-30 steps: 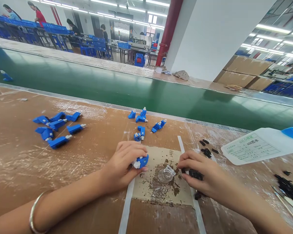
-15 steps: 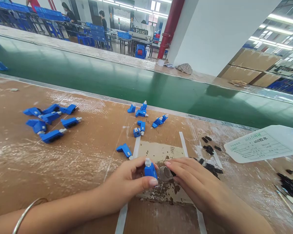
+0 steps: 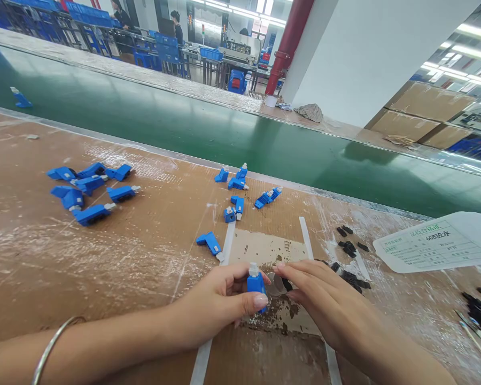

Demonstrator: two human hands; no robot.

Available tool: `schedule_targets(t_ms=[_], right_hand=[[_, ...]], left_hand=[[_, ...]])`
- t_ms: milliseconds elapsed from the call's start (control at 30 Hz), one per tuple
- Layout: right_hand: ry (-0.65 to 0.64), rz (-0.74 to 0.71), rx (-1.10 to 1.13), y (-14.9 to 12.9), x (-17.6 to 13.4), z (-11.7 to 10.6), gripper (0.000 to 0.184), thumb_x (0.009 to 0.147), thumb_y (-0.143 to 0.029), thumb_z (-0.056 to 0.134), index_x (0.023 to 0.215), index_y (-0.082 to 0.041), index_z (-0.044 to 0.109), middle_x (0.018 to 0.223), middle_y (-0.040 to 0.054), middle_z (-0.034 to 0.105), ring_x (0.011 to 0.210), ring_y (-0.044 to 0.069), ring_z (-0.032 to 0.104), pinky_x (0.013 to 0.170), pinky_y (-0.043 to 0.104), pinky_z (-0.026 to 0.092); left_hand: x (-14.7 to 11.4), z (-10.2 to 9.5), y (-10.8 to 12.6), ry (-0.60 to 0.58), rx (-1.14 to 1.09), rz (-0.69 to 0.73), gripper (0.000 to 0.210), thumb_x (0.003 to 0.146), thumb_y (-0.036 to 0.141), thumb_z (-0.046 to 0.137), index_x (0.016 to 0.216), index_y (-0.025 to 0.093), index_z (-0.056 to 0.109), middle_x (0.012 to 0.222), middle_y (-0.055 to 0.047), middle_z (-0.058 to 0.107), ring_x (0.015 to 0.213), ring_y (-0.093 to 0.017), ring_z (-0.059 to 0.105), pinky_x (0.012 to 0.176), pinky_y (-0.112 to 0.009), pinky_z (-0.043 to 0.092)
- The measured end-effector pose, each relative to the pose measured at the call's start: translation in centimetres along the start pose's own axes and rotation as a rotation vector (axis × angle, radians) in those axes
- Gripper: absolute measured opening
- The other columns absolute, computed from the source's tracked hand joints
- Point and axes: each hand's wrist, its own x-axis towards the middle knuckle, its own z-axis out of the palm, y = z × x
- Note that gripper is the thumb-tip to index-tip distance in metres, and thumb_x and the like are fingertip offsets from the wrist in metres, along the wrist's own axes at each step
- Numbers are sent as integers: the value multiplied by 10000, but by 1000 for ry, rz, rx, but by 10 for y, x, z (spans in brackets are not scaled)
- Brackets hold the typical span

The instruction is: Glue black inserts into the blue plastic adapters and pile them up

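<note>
My left hand [image 3: 224,297] is closed around a blue plastic piece with a white tip [image 3: 256,289], held upright with the tip upward. Just right of it, my right hand [image 3: 328,299] has its thumb and fingers bent round a small black piece [image 3: 288,285]. Below those fingertips is a small clear round cup [image 3: 276,286], partly hidden by the hand. Both hands are over a pale, brown-stained patch [image 3: 264,243] on the table, edged with white tape strips. One more blue piece [image 3: 210,244] lies just beyond my left hand.
Blue pieces lie in a group [image 3: 90,184] at the left and near the belt [image 3: 237,183]. Small black pieces [image 3: 348,248] and a labelled white bottle [image 3: 436,243] are at the right. A green conveyor belt [image 3: 184,131] runs across, carrying one blue piece [image 3: 21,99].
The view has shifted slightly. My left hand has brought the blue piece more upright and closer to my right hand. On the belt, the blue piece appears further right.
</note>
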Motion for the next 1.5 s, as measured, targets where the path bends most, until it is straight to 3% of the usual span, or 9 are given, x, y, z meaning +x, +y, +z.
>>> schedule_targets(t_ms=[200, 367, 600, 900, 1067, 1167, 1300, 1400, 1500], right_hand=[[143, 198, 288, -12, -2, -5, 487, 1003, -163, 478, 1458, -296, 366, 1166, 18, 741, 1079, 146, 701, 990, 274, 545], [159, 222, 565, -25, -5, -4, 595, 997, -136, 495, 1515, -336, 282, 1250, -22, 713, 1173, 103, 649, 1029, 195, 492], [159, 165, 538, -29, 1, 2, 611, 993, -147, 519, 1520, -336, 275, 1264, -42, 708, 1191, 77, 633, 1097, 181, 411], [127, 102, 323, -27, 5, 0, 528, 989, -182, 528, 1470, -357, 398, 1265, -37, 712, 1167, 104, 657, 1064, 216, 467], [124, 97, 351, -29, 6, -3, 501, 1001, -271, 541, 1474, -350, 397, 1345, -9, 662, 1231, 132, 616, 1057, 251, 490], [204, 227, 296, -18, -1, -15, 470, 986, -357, 561, 1438, -383, 437, 1333, -13, 669, 1193, 170, 645, 1020, 301, 533], [351, 637, 85, 15, -15, -42, 240, 925, -430, 592, 1142, -362, 667, 1059, -3, 774, 987, 242, 724, 843, 384, 592], [111, 835, -11, 38, -23, -56, 272, 854, -477, 561, 959, -285, 723, 910, 42, 784, 830, 284, 731, 699, 408, 581], [-139, 898, -73, 51, -25, -54, 304, 828, -398, 504, 953, -226, 721, 878, 83, 778, 770, 290, 726, 666, 411, 560]], left_hand=[[-1, 4, -7, -49, -195, -77, 431, 730, 524, 768, 932, 171, 626, 817, -3, 607, 772, -141, 576, 640, -246, 444], [-3, 8, -2, -88, -278, -95, 421, 711, 499, 804, 858, 128, 670, 815, -24, 669, 753, -111, 602, 733, -250, 478], [-3, 6, -3, -96, -325, -104, 435, 663, 498, 845, 861, 138, 703, 788, -3, 680, 728, -90, 612, 729, -222, 493], [-2, 7, -8, -154, -354, -57, 434, 710, 517, 810, 917, 147, 717, 833, -17, 664, 766, -102, 611, 749, -231, 480], [-3, 8, -4, -139, -429, -96, 402, 734, 490, 791, 891, 131, 703, 858, -45, 643, 758, -114, 582, 654, -210, 429], [-4, 7, 2, -36, -491, -129, 428, 734, 483, 778, 970, 143, 670, 846, -43, 637, 702, -104, 537, 582, -206, 374], [-2, 2, 13, 128, -364, -118, 493, 712, 524, 770, 1003, 156, 616, 716, 20, 567, 576, -77, 408, 498, -206, 273], [2, -7, 22, 254, -154, -95, 378, 760, 504, 718, 876, 172, 579, 601, 59, 502, 500, -65, 324, 460, -217, 192], [5, -19, 34, 357, -36, 6, 330, 774, 478, 686, 766, 182, 540, 543, 71, 459, 466, -60, 287, 455, -230, 166]])
